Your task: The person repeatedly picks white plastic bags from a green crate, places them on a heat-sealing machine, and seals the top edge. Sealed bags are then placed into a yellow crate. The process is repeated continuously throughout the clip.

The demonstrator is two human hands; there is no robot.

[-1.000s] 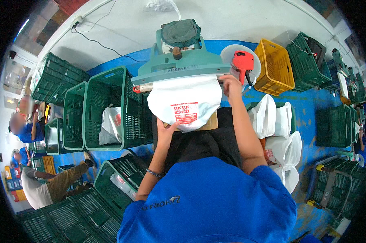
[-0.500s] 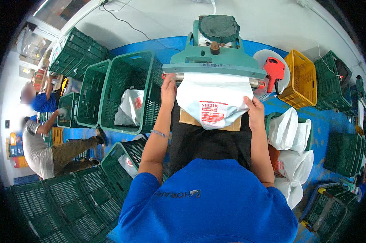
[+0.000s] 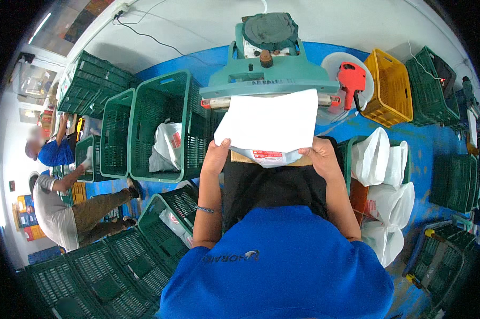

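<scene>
Left hand (image 3: 217, 155) and right hand (image 3: 319, 158) each pinch a lower corner of the flat white plastic mailer bag (image 3: 269, 125), its top edge at the green sealing machine (image 3: 272, 69).

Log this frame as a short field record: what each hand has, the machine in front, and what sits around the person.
left hand: grips the left edge of the white plastic bag
right hand: grips the bag's right edge
bag: flat, top edge at the sealing bar, printed red label near its bottom
machine: green sealer straight ahead
left side: green crate holding filled white bags
right side: yellow crate, red label gun, pile of white bags
others: two people at far left by stacked crates
</scene>
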